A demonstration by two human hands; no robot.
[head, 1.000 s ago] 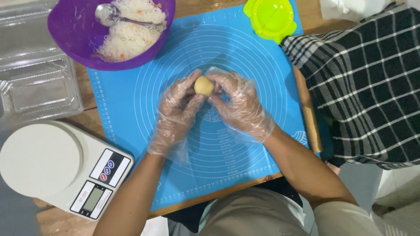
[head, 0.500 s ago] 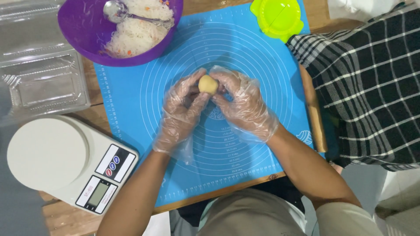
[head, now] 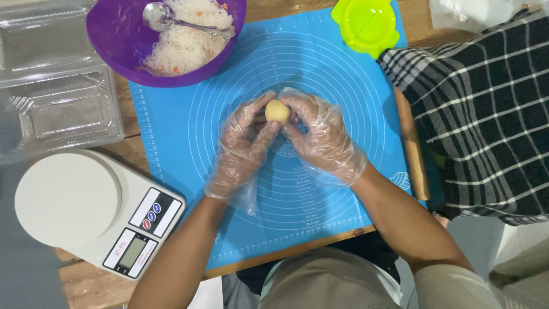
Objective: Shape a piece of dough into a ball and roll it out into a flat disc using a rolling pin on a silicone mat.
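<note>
A wooden tabletop (head: 86, 283) carries a blue silicone baking mat (head: 320, 74) printed with pale concentric circles and ruler marks along its edges; the mat covers most of the wood, leaving bare strips at the near edge and at the far left. Above the middle of the mat, the left hand (head: 243, 146) and the right hand (head: 323, 137), both in loose clear plastic gloves, meet around a small pale-yellow dough ball (head: 278, 111). Each grip is partly closed: the fingertips of both hands press the ball from either side, so it is held between them, lifted off the mat rather than lying on it. At the far edge of the mat stands a purple bowl (head: 114, 34) of white shredded filling flecked with orange (head: 183, 46), with a metal spoon (head: 163, 17) resting in it. A lime-green plastic dumpling press (head: 366, 26) lies at the mat's far right corner. Left of the mat sit clear plastic clamshell containers (head: 57, 86), and nearer the person a white digital kitchen scale (head: 91, 209) with a round platform. A wooden rolling pin (head: 413, 149) lies along the mat's right edge, beside a black-and-white checked cloth (head: 480, 114). Little of the room shows beyond the tabletop, only pale floor at the lower right.
</note>
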